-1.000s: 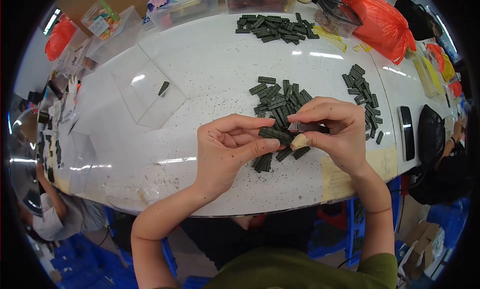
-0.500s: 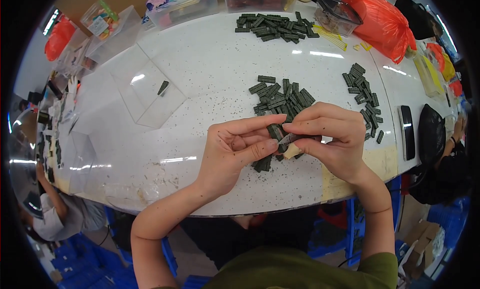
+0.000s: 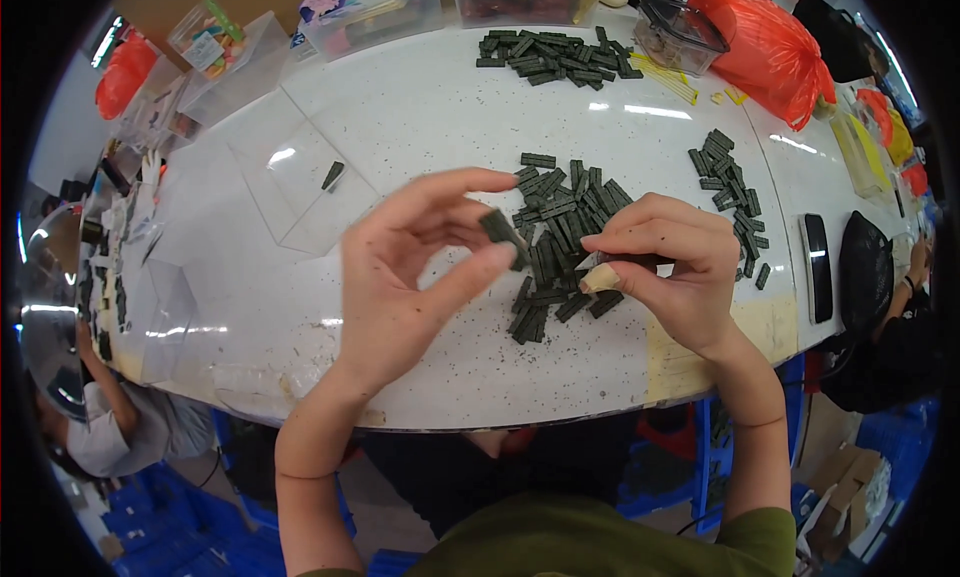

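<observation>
A small dark green ridged block point(image 3: 497, 229) sits between the thumb and fingers of my left hand point(image 3: 400, 267), raised over the table and slightly blurred. My right hand point(image 3: 680, 262) pinches a small knife point(image 3: 588, 262), its pointed metal tip showing at the fingertips and most of the rest hidden in the hand. A pale beige wrapping point(image 3: 600, 278) covers the right thumb's tip. Beneath and between both hands lies a loose pile of similar green blocks point(image 3: 560, 222). Knife and held block are apart.
More green blocks lie in a far heap point(image 3: 560, 57) and a right-hand group point(image 3: 730, 192). A clear plastic sheet point(image 3: 300, 192) with one dark piece is at left. A phone point(image 3: 817, 267), a red bag point(image 3: 765, 57) and clear tubs point(image 3: 370, 17) stand around. Dark crumbs dot the white table point(image 3: 430, 137).
My left hand has moved left, carrying the green block away from the knife. My right hand stays nearly in place, still pinching the knife.
</observation>
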`<state>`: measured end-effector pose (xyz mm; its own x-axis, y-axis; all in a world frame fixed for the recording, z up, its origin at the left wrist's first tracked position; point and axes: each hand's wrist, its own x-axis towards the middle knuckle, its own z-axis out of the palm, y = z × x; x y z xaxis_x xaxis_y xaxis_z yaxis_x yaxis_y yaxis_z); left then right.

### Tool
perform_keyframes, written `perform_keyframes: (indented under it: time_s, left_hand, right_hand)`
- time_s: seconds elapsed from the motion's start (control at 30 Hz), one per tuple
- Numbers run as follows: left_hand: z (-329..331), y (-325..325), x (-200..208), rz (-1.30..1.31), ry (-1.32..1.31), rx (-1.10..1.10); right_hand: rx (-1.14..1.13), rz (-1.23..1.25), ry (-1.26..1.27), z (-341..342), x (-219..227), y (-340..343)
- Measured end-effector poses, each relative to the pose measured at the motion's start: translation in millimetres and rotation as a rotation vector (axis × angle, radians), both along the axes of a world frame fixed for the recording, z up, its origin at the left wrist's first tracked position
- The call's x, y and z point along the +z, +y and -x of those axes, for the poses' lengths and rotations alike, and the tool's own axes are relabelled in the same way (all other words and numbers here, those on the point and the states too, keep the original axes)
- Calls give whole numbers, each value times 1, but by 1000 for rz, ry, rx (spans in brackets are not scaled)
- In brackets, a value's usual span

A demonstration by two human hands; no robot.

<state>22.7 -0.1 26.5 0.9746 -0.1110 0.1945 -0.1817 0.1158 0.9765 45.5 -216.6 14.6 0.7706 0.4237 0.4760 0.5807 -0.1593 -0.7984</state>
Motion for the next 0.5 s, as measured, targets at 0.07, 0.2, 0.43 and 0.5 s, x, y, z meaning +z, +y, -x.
perform_keyframes:
  time_s: [0.07, 0.2, 0.43, 0.5]
  left_hand:
    - [-11, 24, 11, -352, -308, 316]
    - [-21, 62, 17, -826, -317, 661]
    - [-22, 73, 17, -1184, 66, 759]
    - [-22, 73, 16, -1203, 87, 765]
  right_hand:
    - [-31, 21, 27, -1, -1, -4]
    - [-47, 36, 52, -1, -4, -3]
    - [-48, 10, 50, -1, -5, -1]
    - [-49, 0, 52, -1, -5, -2]
